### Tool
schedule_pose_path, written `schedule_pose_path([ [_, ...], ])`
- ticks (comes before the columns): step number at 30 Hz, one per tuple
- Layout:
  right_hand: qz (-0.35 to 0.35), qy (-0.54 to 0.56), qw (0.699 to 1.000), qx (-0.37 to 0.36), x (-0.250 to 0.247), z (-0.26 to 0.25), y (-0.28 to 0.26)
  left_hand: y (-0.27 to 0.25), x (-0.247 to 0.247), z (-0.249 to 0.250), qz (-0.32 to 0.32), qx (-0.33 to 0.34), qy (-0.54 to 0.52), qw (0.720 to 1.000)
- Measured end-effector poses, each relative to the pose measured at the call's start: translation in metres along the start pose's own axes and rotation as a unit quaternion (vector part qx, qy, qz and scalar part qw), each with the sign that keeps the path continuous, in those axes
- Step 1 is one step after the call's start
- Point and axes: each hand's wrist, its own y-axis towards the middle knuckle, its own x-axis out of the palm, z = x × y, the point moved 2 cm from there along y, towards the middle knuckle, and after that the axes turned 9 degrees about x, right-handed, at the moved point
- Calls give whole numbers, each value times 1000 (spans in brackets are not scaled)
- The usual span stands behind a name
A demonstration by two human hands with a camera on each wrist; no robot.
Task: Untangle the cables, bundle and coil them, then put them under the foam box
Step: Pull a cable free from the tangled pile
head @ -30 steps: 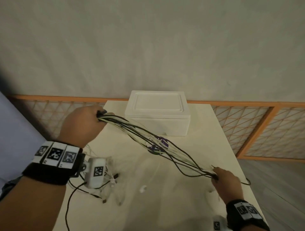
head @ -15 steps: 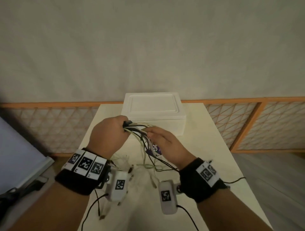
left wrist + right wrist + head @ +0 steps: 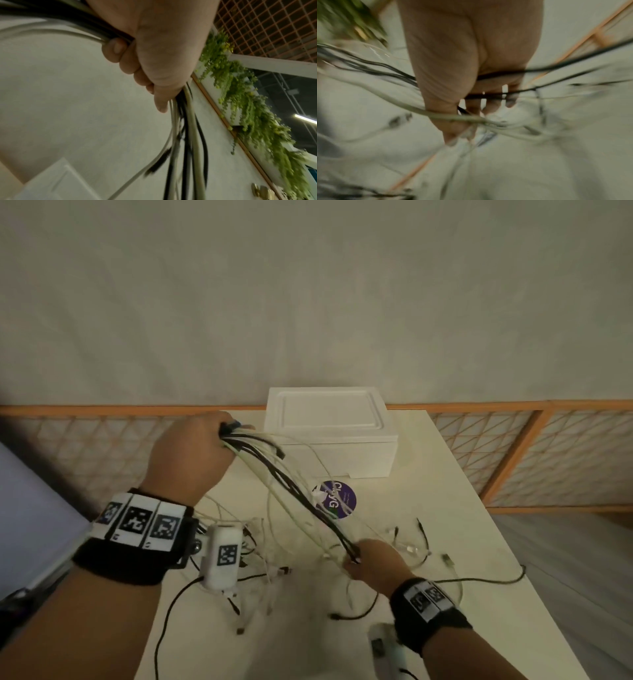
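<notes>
Head view: left hand (image 3: 191, 460) grips the cables (image 3: 291, 491) beside the foam box (image 3: 329, 436). Right hand (image 3: 375, 561) pinches them lower, nearer the person; the bundle slants between the hands.

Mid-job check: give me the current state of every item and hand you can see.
Left hand: raised, gripping one end of the cables.
Right hand: low over the table, fingers round the cables; wrist view blurred.
Cables: stretched between the hands, loose ends trailing on the table, not coiled.
Foam box: lid on, at the table's far edge.
Purple disc: flat on the table.
</notes>
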Motion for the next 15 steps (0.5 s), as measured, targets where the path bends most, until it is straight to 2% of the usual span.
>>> schedule_pose_path([
  [6,32,-54,992,109,-4,109,-14,3,7,-13,1,-1,1,1000],
  [9,7,-61,982,180,-12,150,-12,10,4,-22,8,-32,4,999],
  [11,-3,-31,970,240,-18,168,-8,11,4,-23,-8,-36,24,999],
  [13,-11,-21,965,261,-23,181,-2,11,5,-27,-11,-35,24,999],
  [15,-6,-35,957,288,-34,189,5,11,1,-35,7,-66,10,998],
])
